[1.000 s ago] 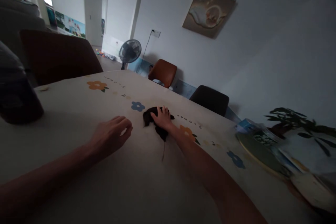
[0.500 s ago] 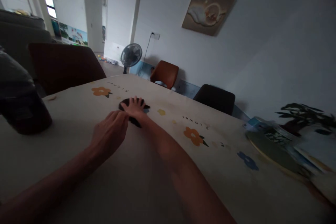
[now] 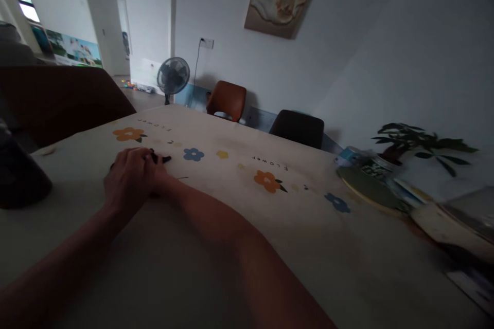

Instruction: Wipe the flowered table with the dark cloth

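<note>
My left hand (image 3: 129, 177) lies knuckles up on the flowered tablecloth (image 3: 231, 211), fingers loosely curled, with nothing seen in it. It covers most of my right hand (image 3: 159, 181), whose forearm crosses the table from the lower right. Under my right hand is a small dark cloth (image 3: 164, 158); only its far edge shows past the fingers. The two hands touch or overlap.
A dark bulky object (image 3: 19, 182) sits at the table's left edge. A brown chair back (image 3: 65, 97) stands behind it. An orange chair (image 3: 227, 100), a dark chair (image 3: 297, 128) and a fan (image 3: 173, 76) stand beyond. A plant (image 3: 417, 141) and a stack of flat items (image 3: 370, 187) crowd the right side.
My right hand slid the dark cloth leftward across the table, from beside the orange flower to in front of my left hand, which now overlaps it. The camera turned left.
</note>
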A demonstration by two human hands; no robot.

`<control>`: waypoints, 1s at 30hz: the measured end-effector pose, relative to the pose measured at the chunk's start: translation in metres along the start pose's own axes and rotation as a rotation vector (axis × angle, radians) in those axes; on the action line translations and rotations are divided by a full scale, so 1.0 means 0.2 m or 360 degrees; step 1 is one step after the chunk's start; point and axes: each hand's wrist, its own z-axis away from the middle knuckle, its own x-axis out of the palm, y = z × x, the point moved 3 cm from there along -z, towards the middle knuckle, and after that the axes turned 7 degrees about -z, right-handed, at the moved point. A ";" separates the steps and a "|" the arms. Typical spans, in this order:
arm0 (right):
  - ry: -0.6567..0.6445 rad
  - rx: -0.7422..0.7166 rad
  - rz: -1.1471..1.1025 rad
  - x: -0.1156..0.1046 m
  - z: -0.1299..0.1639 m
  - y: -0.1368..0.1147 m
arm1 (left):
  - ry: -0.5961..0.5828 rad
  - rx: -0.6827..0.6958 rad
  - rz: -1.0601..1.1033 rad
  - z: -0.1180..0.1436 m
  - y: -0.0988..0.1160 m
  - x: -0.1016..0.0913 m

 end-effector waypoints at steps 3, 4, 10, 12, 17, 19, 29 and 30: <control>0.0089 0.0107 0.0056 -0.06 0.15 0.14 | -0.0051 -0.0014 -0.0025 0.00 0.00 0.01; 0.0112 0.0177 0.0077 -0.09 0.21 0.20 | -0.0044 -0.0003 -0.0034 0.00 -0.01 0.01; 0.0282 0.0720 0.0216 -0.27 0.79 0.63 | -0.0140 -0.0013 -0.0057 0.00 -0.02 0.04; 0.0355 0.0886 0.0235 -0.33 1.02 0.75 | -0.0182 0.0000 -0.0068 0.00 -0.02 0.05; 0.0504 0.1298 0.0276 -0.38 1.59 0.97 | -0.0268 -0.0047 -0.0051 -0.01 -0.05 0.07; 0.0561 0.1438 0.0300 -0.38 1.81 1.02 | -0.0296 -0.0044 -0.0019 -0.01 -0.06 0.09; 0.0951 0.2028 0.0387 -0.39 2.86 1.12 | -0.0371 -0.0171 0.0015 -0.01 -0.05 0.08; 0.1019 0.2081 0.0399 -0.39 2.95 1.12 | -0.0375 -0.0199 0.0031 -0.01 -0.04 0.08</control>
